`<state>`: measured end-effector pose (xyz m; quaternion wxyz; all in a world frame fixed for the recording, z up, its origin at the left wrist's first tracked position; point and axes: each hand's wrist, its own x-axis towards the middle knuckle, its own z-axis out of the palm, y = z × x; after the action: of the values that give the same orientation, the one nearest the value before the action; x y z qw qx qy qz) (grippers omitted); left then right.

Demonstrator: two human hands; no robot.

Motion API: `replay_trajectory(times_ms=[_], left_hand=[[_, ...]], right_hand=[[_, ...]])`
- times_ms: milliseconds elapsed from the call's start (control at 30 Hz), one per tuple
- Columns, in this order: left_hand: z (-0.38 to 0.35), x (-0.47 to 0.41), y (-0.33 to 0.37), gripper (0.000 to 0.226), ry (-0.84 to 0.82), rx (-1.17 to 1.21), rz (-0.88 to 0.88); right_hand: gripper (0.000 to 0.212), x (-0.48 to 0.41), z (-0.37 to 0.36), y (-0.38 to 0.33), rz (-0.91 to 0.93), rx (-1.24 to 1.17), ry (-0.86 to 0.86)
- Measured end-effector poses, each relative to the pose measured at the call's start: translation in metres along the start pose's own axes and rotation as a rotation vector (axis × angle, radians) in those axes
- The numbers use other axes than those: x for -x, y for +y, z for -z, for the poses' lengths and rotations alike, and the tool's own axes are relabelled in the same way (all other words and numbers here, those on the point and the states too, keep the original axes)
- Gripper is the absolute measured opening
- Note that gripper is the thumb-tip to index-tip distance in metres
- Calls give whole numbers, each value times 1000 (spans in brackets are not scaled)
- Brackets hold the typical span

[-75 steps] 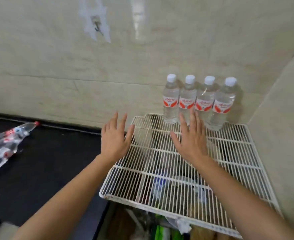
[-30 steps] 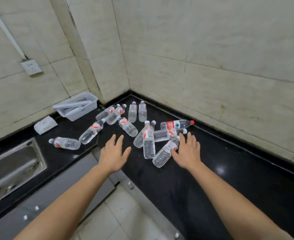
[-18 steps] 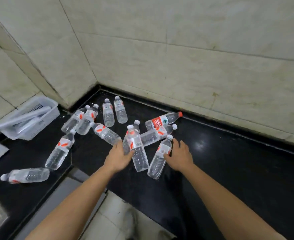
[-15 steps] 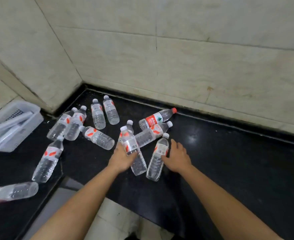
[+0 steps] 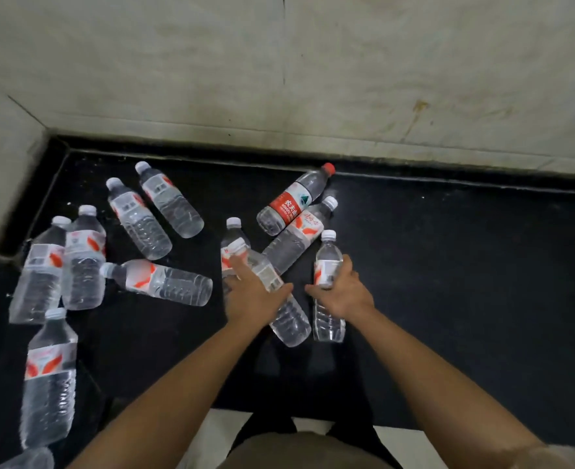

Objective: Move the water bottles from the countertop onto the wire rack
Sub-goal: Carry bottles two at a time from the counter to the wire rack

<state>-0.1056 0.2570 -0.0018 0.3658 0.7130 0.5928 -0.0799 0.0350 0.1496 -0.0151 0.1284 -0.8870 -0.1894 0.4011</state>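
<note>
Several clear water bottles with white caps and red-and-white labels lie scattered on the black countertop (image 5: 455, 286). My left hand (image 5: 254, 296) is closed around one lying bottle (image 5: 288, 321) that points up and to the left. My right hand (image 5: 342, 294) grips the middle of another bottle (image 5: 328, 257), cap pointing away from me. Both bottles still rest on the counter. Just beyond them lie a red-capped bottle with a red label (image 5: 291, 204) and a white-capped one (image 5: 294, 242). The wire rack is out of view.
More bottles lie to the left, among them one near my left hand (image 5: 164, 282), a pair by the corner (image 5: 157, 211) and one near the counter's front edge (image 5: 49, 380). Tiled walls (image 5: 279, 69) close the back and left. The counter's front edge runs just above my legs.
The view swung from the rack to the counter and closed in. Both hands reached down and closed on two bottles lying side by side.
</note>
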Motion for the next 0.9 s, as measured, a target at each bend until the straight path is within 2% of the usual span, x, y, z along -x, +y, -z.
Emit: replay_trajectory(times_ms=[100,267,500,567,633,733,900], left_hand=[[2,2,0,127,-8,52,-15],[8,10,-1,117,7,145,-59],[6,25,11,105,-118,256,-332],[5,31,16,107,-134,258,-405],[3,37,23,106,-145,270,-450],[-8,44,29,101,-123,278,-503],[-38,46,20,85,-46,340,-543]], right_hand=[[119,0,-3,-2,-26,-21,39],[104,12,10,11,-8,-104,148],[115,41,46,41,164,-369,364],[107,49,50,48,215,-424,421],[90,54,48,60,268,-481,466],[74,63,38,81,286,-525,478],[78,72,22,112,229,-628,423]])
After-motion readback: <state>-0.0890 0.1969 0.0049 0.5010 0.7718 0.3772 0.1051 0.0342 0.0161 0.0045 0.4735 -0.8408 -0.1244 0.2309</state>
